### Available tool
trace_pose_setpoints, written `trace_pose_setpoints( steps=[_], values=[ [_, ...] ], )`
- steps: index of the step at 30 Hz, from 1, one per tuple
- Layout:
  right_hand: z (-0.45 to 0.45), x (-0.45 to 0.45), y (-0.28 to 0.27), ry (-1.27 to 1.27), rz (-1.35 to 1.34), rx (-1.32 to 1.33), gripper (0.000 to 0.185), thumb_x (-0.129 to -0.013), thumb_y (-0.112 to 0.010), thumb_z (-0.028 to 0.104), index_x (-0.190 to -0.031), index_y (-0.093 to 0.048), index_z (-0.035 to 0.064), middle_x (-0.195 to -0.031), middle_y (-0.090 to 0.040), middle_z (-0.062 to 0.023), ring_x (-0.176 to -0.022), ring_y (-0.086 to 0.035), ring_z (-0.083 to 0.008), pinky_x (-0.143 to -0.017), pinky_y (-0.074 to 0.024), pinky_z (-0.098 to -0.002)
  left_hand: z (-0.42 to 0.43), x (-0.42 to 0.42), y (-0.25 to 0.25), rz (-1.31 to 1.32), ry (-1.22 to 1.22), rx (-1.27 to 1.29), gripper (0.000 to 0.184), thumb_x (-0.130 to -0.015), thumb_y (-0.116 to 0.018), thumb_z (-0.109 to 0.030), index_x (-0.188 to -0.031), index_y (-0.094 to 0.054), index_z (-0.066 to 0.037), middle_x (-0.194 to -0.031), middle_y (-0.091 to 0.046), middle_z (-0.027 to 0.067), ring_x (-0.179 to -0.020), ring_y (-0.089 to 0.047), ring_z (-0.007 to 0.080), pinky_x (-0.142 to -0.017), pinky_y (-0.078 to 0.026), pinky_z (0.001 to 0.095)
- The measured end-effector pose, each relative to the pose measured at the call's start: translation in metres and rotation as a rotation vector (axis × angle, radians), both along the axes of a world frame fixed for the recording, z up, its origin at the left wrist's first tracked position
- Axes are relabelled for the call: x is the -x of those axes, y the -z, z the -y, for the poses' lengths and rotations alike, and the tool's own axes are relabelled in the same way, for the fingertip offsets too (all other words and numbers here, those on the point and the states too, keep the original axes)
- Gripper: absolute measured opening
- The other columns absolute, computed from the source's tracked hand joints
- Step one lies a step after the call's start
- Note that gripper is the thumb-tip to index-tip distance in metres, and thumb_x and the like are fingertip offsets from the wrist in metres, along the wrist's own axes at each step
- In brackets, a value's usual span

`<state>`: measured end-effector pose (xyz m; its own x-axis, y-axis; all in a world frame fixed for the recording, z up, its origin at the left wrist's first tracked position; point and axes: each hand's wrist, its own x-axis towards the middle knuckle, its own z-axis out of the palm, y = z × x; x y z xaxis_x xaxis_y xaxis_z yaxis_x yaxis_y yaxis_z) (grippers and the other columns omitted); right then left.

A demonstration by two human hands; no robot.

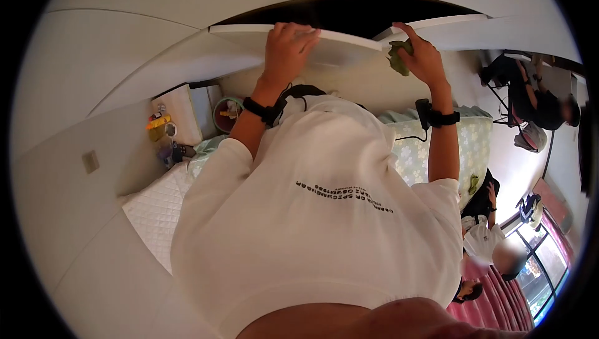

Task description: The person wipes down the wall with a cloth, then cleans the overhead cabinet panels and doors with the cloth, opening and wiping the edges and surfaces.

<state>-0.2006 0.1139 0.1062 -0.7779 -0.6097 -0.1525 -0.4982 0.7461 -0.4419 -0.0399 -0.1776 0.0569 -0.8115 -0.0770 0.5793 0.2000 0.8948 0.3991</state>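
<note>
My left hand [289, 55] is at the top centre, its fingers hooked over the edge of a white panel [343, 44]. The panel stands out from a dark opening. To the right, my right hand [425, 61] grips a crumpled green cloth [398, 59] between thumb and fingers. Its index finger reaches the edge of a second white panel [452, 22]. The two panels nearly meet between my hands. Both wrists wear black straps with small devices.
Below lies a bed with a green floral cover [477, 145] and a white quilted pad [153, 214]. A round bin [219, 114] and yellow items [158, 120] are at left. At right are a seated person [546, 105], another person [483, 239] and a window [543, 264].
</note>
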Motion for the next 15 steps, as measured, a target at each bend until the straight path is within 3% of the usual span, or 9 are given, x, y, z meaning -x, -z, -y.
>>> trace_pose_setpoints(
  steps=[7,10,15],
  values=[
    [-0.04,-0.035,0.007,0.028,-0.027,0.1,0.049,-0.086,-0.064,0.023,-0.133,-0.053,0.0279,-0.082,-0.068,-0.01,-0.078,-0.067,-0.036,-0.07,-0.0525,-0.0454,-0.018,0.014,0.018,-0.159,-0.18,0.034,0.021,-0.08,-0.08,-0.017,-0.101,-0.078,-0.02,-0.103,-0.066,-0.0039,-0.095,-0.056,0.0228,-0.079,-0.044,0.0369],
    [-0.058,-0.049,0.012,0.063,0.012,0.118,0.046,-0.085,-0.065,0.021,-0.13,-0.054,0.0247,-0.083,-0.068,-0.0103,-0.078,-0.066,-0.0365,-0.07,-0.0523,-0.045,-0.021,0.018,0.019,-0.153,-0.255,0.086,0.027,-0.08,-0.082,-0.019,-0.106,-0.079,-0.018,-0.097,-0.066,-0.0004,-0.087,-0.055,0.0211,-0.082,-0.045,0.0362],
    [-0.089,-0.072,0.02,0.084,-0.023,0.174,0.04,-0.085,-0.064,0.017,-0.123,-0.053,0.0193,-0.077,-0.065,-0.0133,-0.074,-0.065,-0.0375,-0.069,-0.0512,-0.0445,0.0,0.036,0.023,-0.238,-0.15,0.179,0.022,-0.081,-0.083,-0.022,-0.103,-0.08,-0.019,-0.078,-0.05,0.0005,-0.073,-0.049,0.0193,-0.066,-0.045,0.033]
  ],
)
